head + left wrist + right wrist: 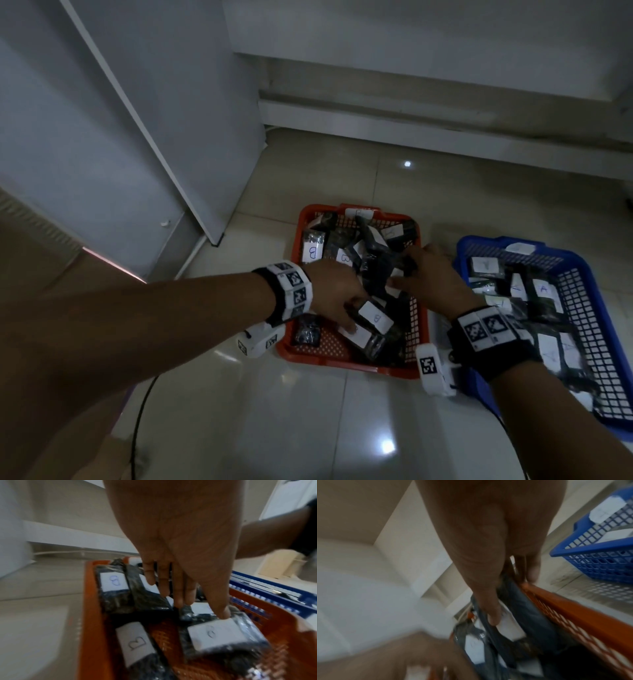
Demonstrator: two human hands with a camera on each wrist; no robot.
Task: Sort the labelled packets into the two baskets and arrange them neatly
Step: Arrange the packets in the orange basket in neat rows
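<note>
While both my hands work inside the orange basket (356,364), the head view shows B packets heaped crookedly there and A packets in the blue basket (613,377); one careless sweep could topple the heap.

From the left wrist, my left hand (180,555) has straight fingers, thumb pressing a B packet (221,634); pushed hard, it may skid askew.

From the right wrist, blurred, my right hand (496,547) seems to pinch a dark packet (518,609) by the wall; it could snag there.

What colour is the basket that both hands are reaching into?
Orange-red. The basket shows best in the head view; the blue basket sits beside it.
</note>
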